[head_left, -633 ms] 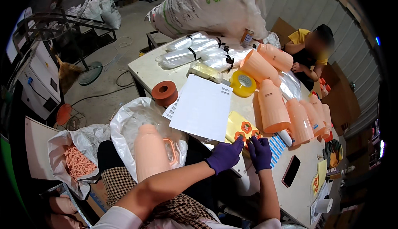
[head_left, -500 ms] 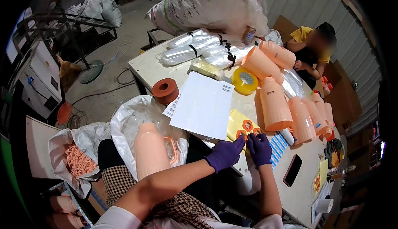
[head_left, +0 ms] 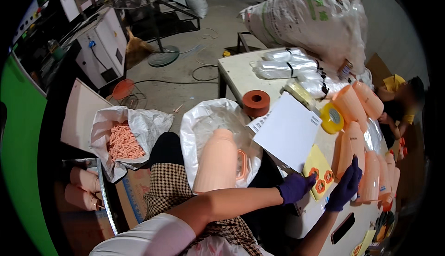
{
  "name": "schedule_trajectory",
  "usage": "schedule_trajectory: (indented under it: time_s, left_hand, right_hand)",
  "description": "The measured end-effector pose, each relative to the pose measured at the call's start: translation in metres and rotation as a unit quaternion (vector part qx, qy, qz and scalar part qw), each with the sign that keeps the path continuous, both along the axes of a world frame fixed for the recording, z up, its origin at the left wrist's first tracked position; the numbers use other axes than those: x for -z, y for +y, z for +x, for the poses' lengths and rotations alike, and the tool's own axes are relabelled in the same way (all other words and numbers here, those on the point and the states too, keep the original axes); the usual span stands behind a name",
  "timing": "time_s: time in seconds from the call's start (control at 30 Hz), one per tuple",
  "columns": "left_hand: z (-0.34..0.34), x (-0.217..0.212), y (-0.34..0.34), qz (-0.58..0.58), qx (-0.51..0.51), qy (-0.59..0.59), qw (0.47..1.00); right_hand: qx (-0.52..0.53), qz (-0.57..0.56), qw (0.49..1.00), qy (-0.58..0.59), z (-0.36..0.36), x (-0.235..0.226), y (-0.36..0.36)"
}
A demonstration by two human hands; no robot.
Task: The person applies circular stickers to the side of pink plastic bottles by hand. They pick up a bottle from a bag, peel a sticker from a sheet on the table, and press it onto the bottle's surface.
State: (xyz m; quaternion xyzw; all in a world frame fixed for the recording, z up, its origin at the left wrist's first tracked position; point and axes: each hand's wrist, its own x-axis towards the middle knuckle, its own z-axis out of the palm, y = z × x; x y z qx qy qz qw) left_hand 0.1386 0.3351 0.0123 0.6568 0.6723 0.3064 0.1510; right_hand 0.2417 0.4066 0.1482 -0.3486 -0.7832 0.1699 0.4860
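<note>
My left hand (head_left: 296, 188), in a purple glove, is closed at the near left edge of a yellow sticker sheet (head_left: 316, 162) bearing red flower-shaped stickers. My right hand (head_left: 344, 184), also gloved, is raised right of the sheet, in front of a peach thermos-shaped plastic jug (head_left: 356, 140). Its fingers point up and close together; anything between their tips is too small to make out. Another peach jug (head_left: 217, 161) with a side handle leans on my lap, against an open white plastic sack (head_left: 189, 137).
White paper sheets (head_left: 287, 131), a brown tape roll (head_left: 256, 103) and a yellow tape roll (head_left: 332, 118) lie on the table (head_left: 238, 73). Several peach jugs (head_left: 371, 177) stand at right, near a phone (head_left: 343, 228). A sack of peach strips (head_left: 125, 142) sits left. Another person (head_left: 394, 103) sits far right.
The view has swung left, so the table appears farther right. My right hand has parted from my left and lifted off the sticker sheet toward the jugs. My left hand stays by the sheet.
</note>
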Motion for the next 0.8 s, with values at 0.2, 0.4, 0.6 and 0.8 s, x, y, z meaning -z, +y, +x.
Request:
schedule_trajectory:
  time_s: [0.2,0.4,0.6,0.8]
  left_hand:
    - [-0.059,-0.035,-0.130,0.172,0.106,-0.023,0.979]
    - [-0.179,-0.079,-0.254,-0.099,-0.147,-0.816,0.551]
    - [-0.211,-0.063,-0.253,-0.092,-0.190,-0.485,0.848]
    - [-0.219,-0.059,-0.242,-0.100,-0.224,-0.183,0.952]
  right_hand:
    - [-0.221,0.078,0.965,-0.119,-0.035,0.012,-0.127]
    - [-0.348,0.083,0.919,-0.168,-0.086,0.053,-0.170]
    - [-0.370,0.104,0.901,-0.200,-0.113,0.069,-0.177]
    - [-0.364,0.075,0.895,-0.247,-0.126,0.094,-0.170]
